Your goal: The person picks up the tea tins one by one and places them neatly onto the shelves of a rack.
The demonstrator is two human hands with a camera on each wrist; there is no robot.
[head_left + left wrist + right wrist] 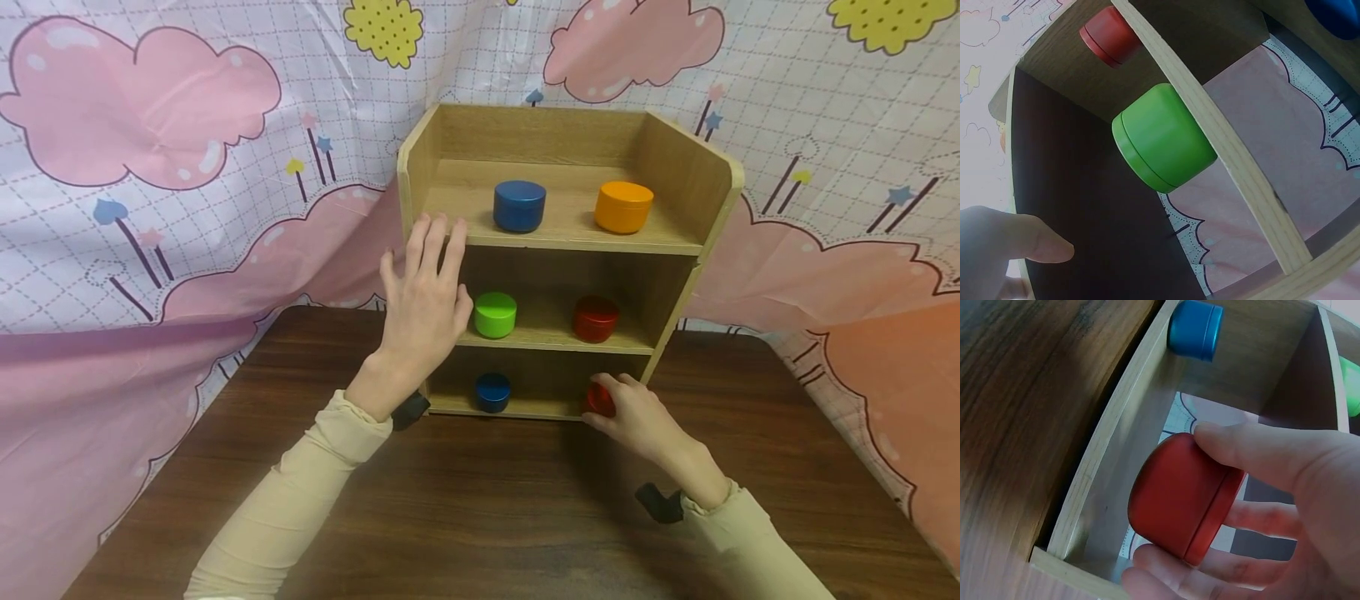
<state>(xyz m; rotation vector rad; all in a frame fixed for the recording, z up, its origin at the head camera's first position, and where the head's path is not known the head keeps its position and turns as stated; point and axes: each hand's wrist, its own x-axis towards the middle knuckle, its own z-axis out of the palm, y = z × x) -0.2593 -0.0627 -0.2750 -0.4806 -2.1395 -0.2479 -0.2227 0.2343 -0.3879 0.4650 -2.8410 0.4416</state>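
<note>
My right hand (pixel 641 421) grips a small round red tin (pixel 1175 490) at the right end of the wooden shelf unit's (pixel 540 242) bottom level. In the right wrist view, thumb and fingers curl round its sides, and it looks tilted there. My left hand (pixel 423 312) is at the unit's left side, fingers fairly straight, fingertips by the top board's front edge; whether they touch it I cannot tell. Nearest that hand is a green tin (pixel 1163 137) on the middle level. A darker red tin (pixel 596 320) stands to its right.
On the top level stand a blue tin (pixel 519 207) and an orange tin (pixel 624 207). Another blue tin (pixel 492 393) sits at the bottom left. The unit rests on a dark wood table (pixel 480 508), and a patterned cloth (pixel 187 250) hangs behind.
</note>
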